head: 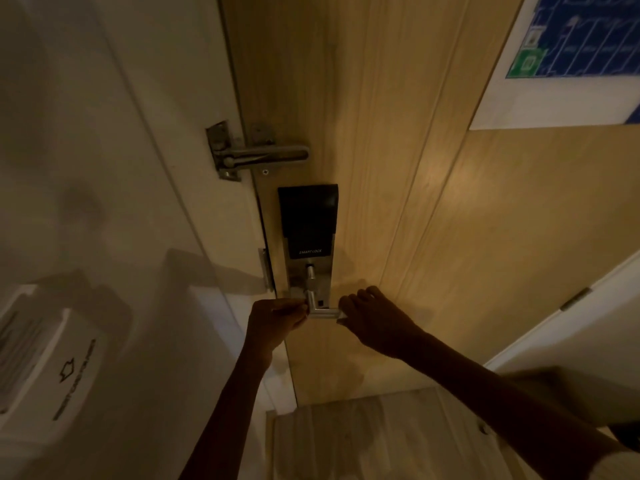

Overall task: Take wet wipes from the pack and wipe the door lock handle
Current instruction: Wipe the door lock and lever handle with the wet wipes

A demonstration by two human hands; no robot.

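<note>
Wipes first: no pack shows anywhere in view, so I judge the fetching part done and the wiping under way. Far left on the white wall sits a white plastic key-card holder [45, 355], and higher up the steel swing-bar door guard [252, 154] bridges frame and pale wood-grain door [433, 237]; neither matters here. My left hand [277, 322] is curled closed at the hub end of the brushed-metal lever door handle [320, 310], under the black-and-silver smart lock plate [308, 237]; the fingers look pinched on something pale, but I cannot tell if that is a wipe or the metal itself. My right hand [374, 317] is wrapped over the handle's free end, with a small white scrap of wet wipe [341, 318] showing just beneath the fingers, pressed against the lever. The middle of the lever is bare between my hands. I judge that stretch, and the thumb-turn above, may remain to wipe.
</note>
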